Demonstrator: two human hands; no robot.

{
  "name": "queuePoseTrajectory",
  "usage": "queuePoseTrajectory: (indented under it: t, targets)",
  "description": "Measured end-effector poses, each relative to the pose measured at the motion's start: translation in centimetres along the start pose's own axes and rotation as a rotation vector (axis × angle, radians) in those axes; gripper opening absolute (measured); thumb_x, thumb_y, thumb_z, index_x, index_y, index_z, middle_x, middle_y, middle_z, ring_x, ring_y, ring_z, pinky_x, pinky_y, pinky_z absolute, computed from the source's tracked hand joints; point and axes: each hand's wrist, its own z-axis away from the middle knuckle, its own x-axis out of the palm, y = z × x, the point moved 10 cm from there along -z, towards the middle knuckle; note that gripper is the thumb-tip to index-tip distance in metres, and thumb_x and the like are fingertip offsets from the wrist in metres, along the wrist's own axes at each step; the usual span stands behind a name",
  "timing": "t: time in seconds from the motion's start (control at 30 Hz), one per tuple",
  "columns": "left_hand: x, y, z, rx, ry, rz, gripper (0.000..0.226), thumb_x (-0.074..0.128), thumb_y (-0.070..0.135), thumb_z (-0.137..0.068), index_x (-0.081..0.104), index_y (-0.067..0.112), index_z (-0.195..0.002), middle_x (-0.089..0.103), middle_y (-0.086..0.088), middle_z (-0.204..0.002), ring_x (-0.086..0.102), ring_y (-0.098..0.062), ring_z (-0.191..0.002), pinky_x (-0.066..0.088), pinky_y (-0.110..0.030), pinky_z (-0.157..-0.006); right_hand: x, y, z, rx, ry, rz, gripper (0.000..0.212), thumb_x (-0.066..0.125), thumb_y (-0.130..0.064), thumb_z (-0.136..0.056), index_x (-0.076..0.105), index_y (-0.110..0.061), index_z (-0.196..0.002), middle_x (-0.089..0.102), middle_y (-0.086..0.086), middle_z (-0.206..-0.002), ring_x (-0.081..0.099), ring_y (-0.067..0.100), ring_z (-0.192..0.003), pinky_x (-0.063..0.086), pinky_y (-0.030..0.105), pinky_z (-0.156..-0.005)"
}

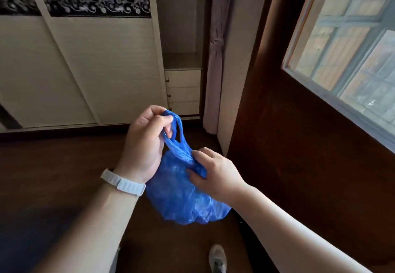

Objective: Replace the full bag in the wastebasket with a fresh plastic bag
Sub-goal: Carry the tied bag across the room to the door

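Note:
A blue plastic bag hangs in front of me above the dark floor, bulging at the bottom. My left hand pinches the bag's handle loops at the top and holds them up. My right hand grips the gathered neck of the bag just below the handles. No wastebasket is in view.
A cream sliding wardrobe with a dark floral band fills the left background, with small drawers beside it. A tied curtain hangs in the corner. A dark wooden wall and a window stand on the right. My shoe shows below.

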Motion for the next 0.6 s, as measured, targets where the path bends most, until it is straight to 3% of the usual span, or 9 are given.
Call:
queuePoseTrajectory:
  t: [0.6]
  targets:
    - [-7.0,-4.4,-23.7,0.039,0.281,-0.167,0.006,0.052,0.011,-0.080,0.051,0.011,-0.074,0.048,0.000,-0.057,0.043,-0.012,-0.056,0.034,-0.026,-0.062,9.4,11.4,-25.0,-0.280,-0.160,-0.170,0.029,0.060,-0.031,-0.081,0.057,-0.021,-0.108,0.058,-0.004,-0.090,0.059,0.020,-0.074,0.049,0.028,-0.058]
